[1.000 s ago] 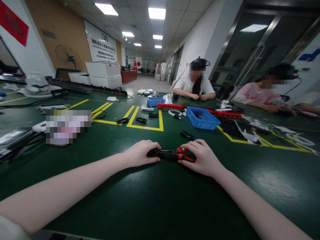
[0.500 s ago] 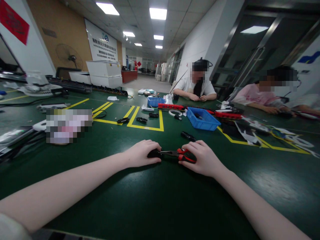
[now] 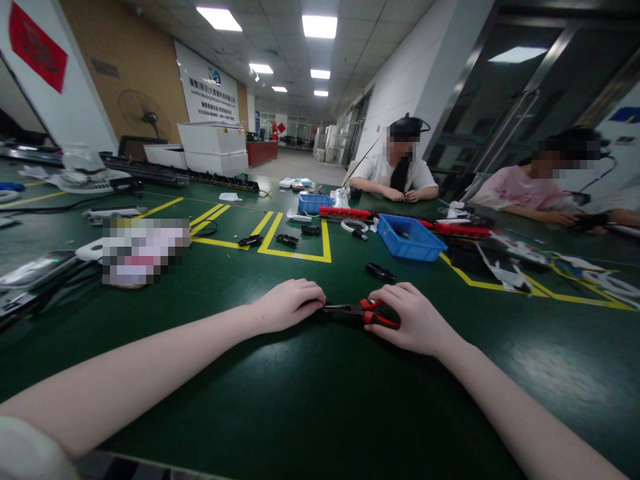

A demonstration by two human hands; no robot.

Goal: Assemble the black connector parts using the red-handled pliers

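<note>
My right hand point(image 3: 417, 319) is closed around the red-and-black handles of long-nose pliers point(image 3: 356, 309). Their grey jaws point left, toward my left hand point(image 3: 293, 305). The fingers of that hand are pinched at a small black part point(image 3: 321, 313), mostly hidden by the fingers, and the plier tips meet it. Whether the jaws grip the part cannot be made out. Just beyond the pliers a black cylindrical piece point(image 3: 380, 272) lies on the green table point(image 3: 320, 393).
Small black parts point(image 3: 287, 239) lie in and beside a yellow-taped outline. Behind are a blue bin point(image 3: 413, 243), a smaller blue bin point(image 3: 315, 203) and a red strip point(image 3: 345, 213). A blurred-out flat object point(image 3: 145, 257) and cables sit left. Two people point(image 3: 395, 177) work across the table.
The black part at my left fingers shows less than before, as the fingers have closed lower over it. The pliers and my right hand shifted slightly right; the whole view shifted a little too.
</note>
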